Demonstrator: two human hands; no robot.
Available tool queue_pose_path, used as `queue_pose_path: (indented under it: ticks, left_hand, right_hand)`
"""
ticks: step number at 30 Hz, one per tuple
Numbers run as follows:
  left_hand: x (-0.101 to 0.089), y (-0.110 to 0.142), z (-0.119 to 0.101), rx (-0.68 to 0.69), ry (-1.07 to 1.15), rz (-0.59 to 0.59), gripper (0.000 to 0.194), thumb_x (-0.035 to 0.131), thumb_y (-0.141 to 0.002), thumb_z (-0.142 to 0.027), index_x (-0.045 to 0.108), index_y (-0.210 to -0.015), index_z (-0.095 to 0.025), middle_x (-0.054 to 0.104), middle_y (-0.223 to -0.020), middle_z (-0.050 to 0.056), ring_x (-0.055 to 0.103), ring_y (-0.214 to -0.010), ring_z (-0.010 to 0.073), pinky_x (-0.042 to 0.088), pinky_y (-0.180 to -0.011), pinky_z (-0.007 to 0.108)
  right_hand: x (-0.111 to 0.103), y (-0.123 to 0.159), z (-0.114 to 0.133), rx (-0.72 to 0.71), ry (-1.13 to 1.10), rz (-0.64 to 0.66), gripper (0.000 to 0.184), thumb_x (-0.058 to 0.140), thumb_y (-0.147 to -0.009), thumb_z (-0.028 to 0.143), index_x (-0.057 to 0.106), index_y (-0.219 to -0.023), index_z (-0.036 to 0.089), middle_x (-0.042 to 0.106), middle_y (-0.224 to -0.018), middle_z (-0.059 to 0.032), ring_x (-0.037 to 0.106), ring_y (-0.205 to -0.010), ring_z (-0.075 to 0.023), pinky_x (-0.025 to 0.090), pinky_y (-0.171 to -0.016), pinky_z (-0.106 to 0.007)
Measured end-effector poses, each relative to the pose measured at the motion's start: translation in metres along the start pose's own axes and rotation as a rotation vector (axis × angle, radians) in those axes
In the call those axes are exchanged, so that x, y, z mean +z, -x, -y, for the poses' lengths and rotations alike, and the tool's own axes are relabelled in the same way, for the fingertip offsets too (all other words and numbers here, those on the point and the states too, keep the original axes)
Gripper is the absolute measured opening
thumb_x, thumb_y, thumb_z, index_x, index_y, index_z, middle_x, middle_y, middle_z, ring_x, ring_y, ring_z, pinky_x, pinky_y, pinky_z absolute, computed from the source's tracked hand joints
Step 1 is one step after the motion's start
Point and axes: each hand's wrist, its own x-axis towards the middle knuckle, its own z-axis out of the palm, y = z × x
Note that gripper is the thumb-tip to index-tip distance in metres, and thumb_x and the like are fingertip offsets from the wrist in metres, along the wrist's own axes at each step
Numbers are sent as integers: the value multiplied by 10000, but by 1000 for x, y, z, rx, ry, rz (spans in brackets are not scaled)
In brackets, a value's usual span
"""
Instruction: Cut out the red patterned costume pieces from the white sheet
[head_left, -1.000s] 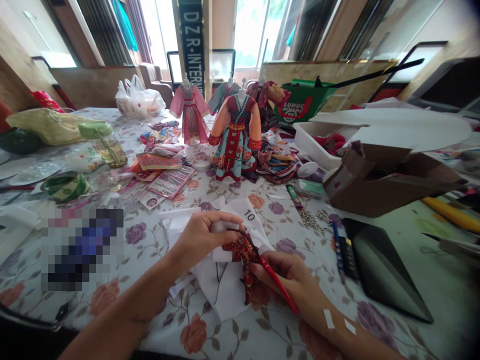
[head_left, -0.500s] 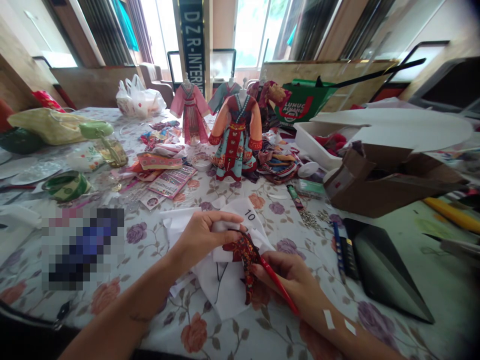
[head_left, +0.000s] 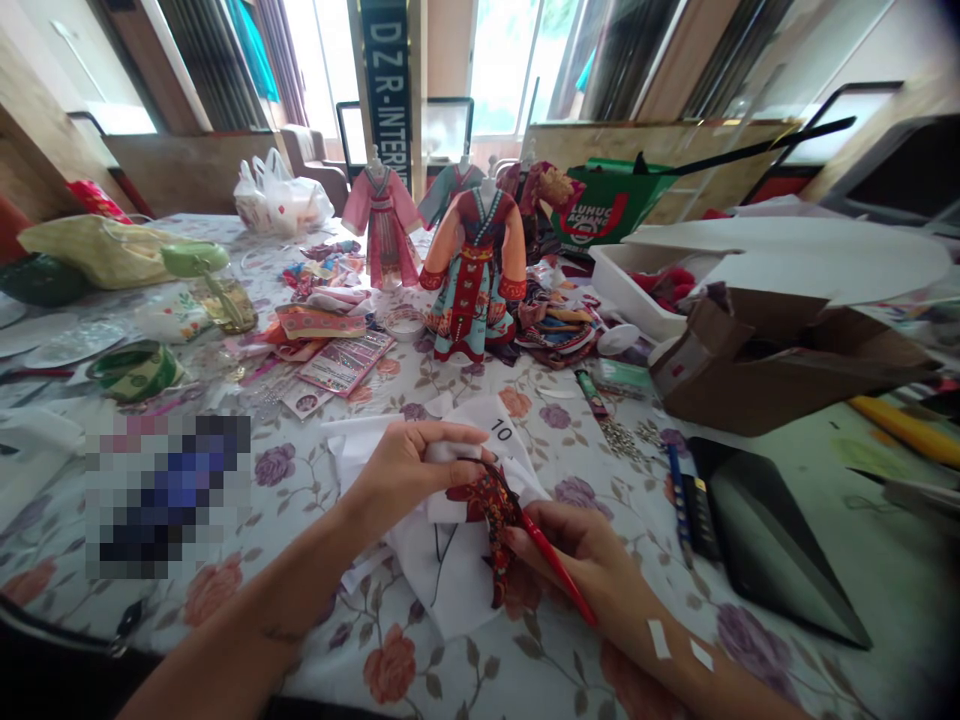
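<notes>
My left hand (head_left: pixel 435 455) pinches the upper edge of a small piece of dark red patterned fabric (head_left: pixel 498 535) between thumb and fingers. A dark band or cord runs along that edge. At its right side, my right hand (head_left: pixel 570 550) is closed, with a slim red-handled tool (head_left: pixel 551 560) lying across it; its far end meets the fabric. What kind of tool it is, I cannot tell. My right thumb also touches the fabric. Beneath both hands lie white sheets (head_left: pixel 450 595) with black lines, one marked 10.
Small robes on stands, one with orange sleeves (head_left: pixel 472 270) and one pink (head_left: pixel 382 225), stand beyond my hands. Fabric scraps (head_left: pixel 559 325) lie around them. To the right are a cardboard box (head_left: pixel 780 370), a black tablet-like slab (head_left: pixel 772 540) and a blue pen (head_left: pixel 679 505).
Both hands keep nearly the same grip on the fabric and the red tool. Only a very slight shift of the whole view shows.
</notes>
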Motion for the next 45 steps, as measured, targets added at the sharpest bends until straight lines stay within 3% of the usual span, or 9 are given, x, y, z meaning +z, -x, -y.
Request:
queue_pose_path:
  ticks: [15, 31, 41, 45]
  left_hand:
    - [-1, 0, 1, -10, 5, 21, 348, 795, -659, -218, 729, -1000, -197, 769, -913, 25, 700, -722, 115, 545, -701, 191]
    - [-1, -1, 1, -3, -25, 20, 357, 789, -659, -213, 722, -1009, -194, 765, -918, 36, 699, -731, 128, 550, -707, 217]
    - [1, -2, 1, 180, -227, -67, 125, 749, -676, -183, 681, -779, -168, 695, -760, 0, 642, -716, 122, 521, -682, 215]
    - [1, -2, 1, 172, -284, -53, 159, 736, -692, -215, 717, -843, -169, 715, -802, 23, 648, -731, 140, 524, -664, 225]
  right_hand:
    - [-1, -2, -1, 16, 10, 10, 265, 724, -731, 370, 601, -622, 161, 679, -491, -28, 566, -409, -117, 357, -402, -191]
    - [-3, -3, -4, 23, 56, 0, 286, 694, -748, 409, 594, -626, 171, 680, -522, -40, 617, -456, -162, 419, -457, -234]
    - [-4, -3, -3, 16, 31, 14, 284, 684, -768, 385, 580, -613, 172, 680, -496, -21, 593, -428, -132, 388, -421, -201]
    - [-4, -5, -2, 19, 24, 13, 295, 686, -767, 387, 569, -602, 173, 675, -477, -15, 535, -382, -99, 334, -383, -185]
